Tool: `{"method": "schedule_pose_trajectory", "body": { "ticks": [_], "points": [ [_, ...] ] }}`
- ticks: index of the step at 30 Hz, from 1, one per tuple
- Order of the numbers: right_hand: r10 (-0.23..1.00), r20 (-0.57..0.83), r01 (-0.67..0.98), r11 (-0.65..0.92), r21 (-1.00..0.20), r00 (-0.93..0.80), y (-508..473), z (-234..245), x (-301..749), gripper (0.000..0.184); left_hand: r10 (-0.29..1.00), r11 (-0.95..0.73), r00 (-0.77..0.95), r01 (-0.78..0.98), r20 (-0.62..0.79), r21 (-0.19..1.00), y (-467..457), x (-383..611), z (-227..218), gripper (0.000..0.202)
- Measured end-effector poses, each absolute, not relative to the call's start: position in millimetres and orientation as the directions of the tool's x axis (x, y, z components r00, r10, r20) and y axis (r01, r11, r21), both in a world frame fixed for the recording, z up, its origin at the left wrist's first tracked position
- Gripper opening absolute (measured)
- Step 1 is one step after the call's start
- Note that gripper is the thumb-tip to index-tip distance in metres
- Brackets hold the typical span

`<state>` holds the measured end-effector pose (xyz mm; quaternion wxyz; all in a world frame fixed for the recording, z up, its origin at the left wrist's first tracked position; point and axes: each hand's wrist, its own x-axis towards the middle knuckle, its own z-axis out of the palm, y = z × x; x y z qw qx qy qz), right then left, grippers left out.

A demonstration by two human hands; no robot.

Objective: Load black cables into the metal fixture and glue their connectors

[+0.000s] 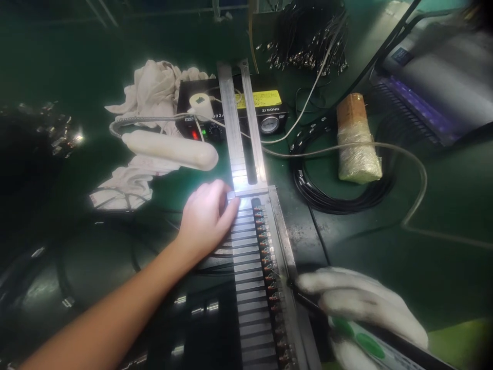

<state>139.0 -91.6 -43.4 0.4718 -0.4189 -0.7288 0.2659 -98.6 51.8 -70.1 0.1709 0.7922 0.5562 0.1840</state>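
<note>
My bare left hand (pixel 208 216) lies with its fingers curled on the upper end of a long metal fixture (pixel 250 288), fingertips at a small block by the bright joint. The fixture holds a row of several small connectors (pixel 267 257) with black cables running off to the left. My right hand (pixel 358 308) wears a white glove and grips a thin dark pen-like tool (pixel 308 303), whose tip rests at the fixture's right edge. A second metal rail (pixel 241 128) runs on beyond the fixture.
A white gooseneck lamp (pixel 169 149) shines over the fixture. Behind stand a black controller box (pixel 239 115) with a gauge, crumpled white rags (pixel 154 90), a wrapped roll (pixel 356 141), coiled black cable (pixel 335 195), a bundle of connector cables (pixel 308 41) and a machine (pixel 435 77) at the right.
</note>
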Motion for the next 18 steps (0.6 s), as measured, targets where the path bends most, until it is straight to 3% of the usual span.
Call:
{"method": "schedule_pose_trajectory", "body": {
  "ticks": [5,11,18],
  "points": [
    [0.906,0.42,0.414,0.365,-0.834,0.047,-106,-35,121,0.013,0.942,-0.332,0.317,0.822,0.111,0.462,51,-98,-71,0.018],
    [0.892,0.437,0.362,0.449,-0.817,-0.12,-106,-43,127,0.01,0.941,-0.334,0.318,0.821,0.117,0.463,52,-98,-71,0.018],
    [0.874,0.444,0.367,0.486,-0.793,-0.199,-101,-47,137,0.006,0.94,-0.337,0.322,0.817,0.115,0.468,51,-97,-69,0.016]
  ]
}}
